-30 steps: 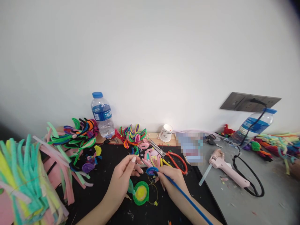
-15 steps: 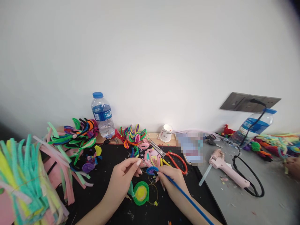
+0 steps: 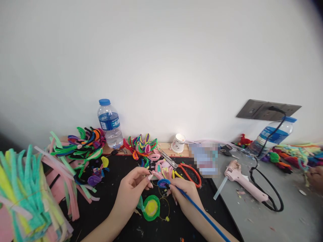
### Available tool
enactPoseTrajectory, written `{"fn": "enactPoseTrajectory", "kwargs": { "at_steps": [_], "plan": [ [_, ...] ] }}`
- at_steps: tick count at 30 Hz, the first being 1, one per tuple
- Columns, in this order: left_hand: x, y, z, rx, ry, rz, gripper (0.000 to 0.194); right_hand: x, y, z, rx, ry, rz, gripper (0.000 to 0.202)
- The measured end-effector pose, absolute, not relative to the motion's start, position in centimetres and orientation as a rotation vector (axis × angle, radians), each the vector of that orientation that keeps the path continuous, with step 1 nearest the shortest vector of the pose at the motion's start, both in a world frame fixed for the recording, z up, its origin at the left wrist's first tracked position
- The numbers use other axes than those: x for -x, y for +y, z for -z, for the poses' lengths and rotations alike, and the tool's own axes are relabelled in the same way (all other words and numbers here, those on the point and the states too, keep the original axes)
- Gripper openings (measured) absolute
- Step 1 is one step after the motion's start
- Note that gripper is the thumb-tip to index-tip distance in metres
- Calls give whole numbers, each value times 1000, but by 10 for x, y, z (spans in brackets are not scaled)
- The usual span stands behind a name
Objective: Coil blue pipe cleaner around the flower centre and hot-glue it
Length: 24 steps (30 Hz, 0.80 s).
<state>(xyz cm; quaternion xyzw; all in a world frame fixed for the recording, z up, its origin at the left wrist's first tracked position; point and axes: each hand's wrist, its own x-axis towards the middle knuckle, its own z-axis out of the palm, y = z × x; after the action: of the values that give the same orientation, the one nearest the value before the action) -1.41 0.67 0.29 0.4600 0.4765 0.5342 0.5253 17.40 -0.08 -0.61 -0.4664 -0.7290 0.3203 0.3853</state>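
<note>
My right hand (image 3: 186, 195) pinches a small blue pipe cleaner coil with a purple middle (image 3: 164, 183). The long blue tail (image 3: 202, 212) runs back over my right forearm. Just left of the coil, my left hand (image 3: 137, 185) has thumb and forefinger pressed together; anything between them is too small to make out. Below both hands, a round green pipe cleaner piece with a yellow centre (image 3: 151, 208) lies on the black mat. Behind my fingertips sit pink and yellow pipe cleaner loops (image 3: 164, 169) and red-handled scissors (image 3: 188, 173).
A pink glue gun (image 3: 246, 185) with its cord lies right, on the grey table (image 3: 272, 220). Bundled pipe cleaners (image 3: 27, 191) fill the left. Along the wall stand a water bottle (image 3: 109, 124), a paper cup (image 3: 178, 143) and a second, leaning bottle (image 3: 274, 136). Another person's hand (image 3: 315, 178) shows far right.
My hands hold nearly the same pose, with the left fingertips shifting slightly. A small pale piece now shows on the grey table near the other person's hand.
</note>
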Motion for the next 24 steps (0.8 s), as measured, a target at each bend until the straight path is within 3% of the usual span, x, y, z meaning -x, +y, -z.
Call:
{"fn": "enactPoseTrajectory", "kwargs": {
  "at_steps": [24],
  "plan": [
    [15, 6, -2, -1097, 1161, -1229, 18, -174, 0, 5, 1189, -1911, -746, 32]
  ]
}}
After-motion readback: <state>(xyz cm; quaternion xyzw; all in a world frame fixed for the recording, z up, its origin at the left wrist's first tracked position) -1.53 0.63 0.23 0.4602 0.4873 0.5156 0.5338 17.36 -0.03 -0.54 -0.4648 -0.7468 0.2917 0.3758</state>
